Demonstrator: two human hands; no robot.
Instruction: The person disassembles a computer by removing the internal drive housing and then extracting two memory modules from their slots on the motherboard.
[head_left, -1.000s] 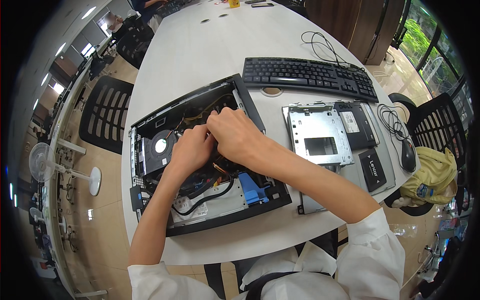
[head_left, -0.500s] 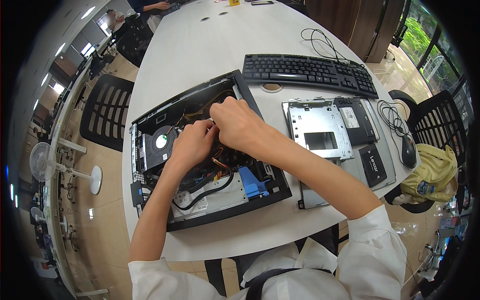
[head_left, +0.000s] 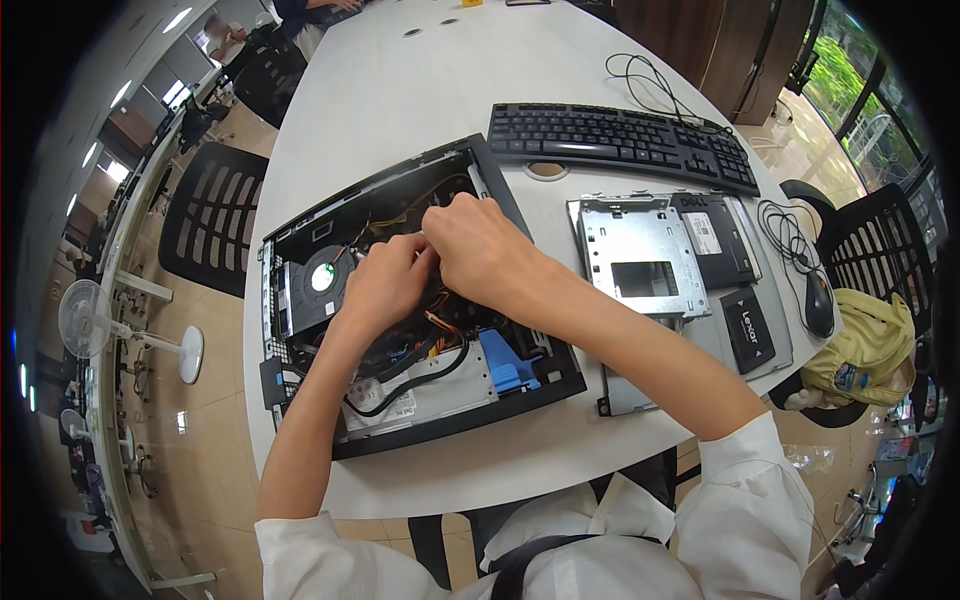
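A black desktop computer case [head_left: 440,435] lies on its side with its cover off. Both hands reach into its middle. My left hand [head_left: 388,278] is closed, its thumb and fingers pinched close to the right one. Beside it my right hand [head_left: 478,240] is curled into a closed grip. Whatever the fingers hold is hidden under them. A round black fan [head_left: 322,277] with a shiny hub sits left of my left hand. Coloured wires [head_left: 440,322], a black cable [head_left: 425,384] and a blue plastic latch [head_left: 510,364] lie inside the case, nearer to me.
Right of the case, a metal drive bracket [head_left: 640,240], a black optical drive [head_left: 715,240] and a small black drive [head_left: 748,330] rest on a grey side panel [head_left: 640,385]. Behind them lies a keyboard [head_left: 620,145]. A mouse [head_left: 818,305] sits near the table's right edge.
The view has shifted very slightly. Both hands stay at the same place inside the case, with hardly any movement of the fingers.
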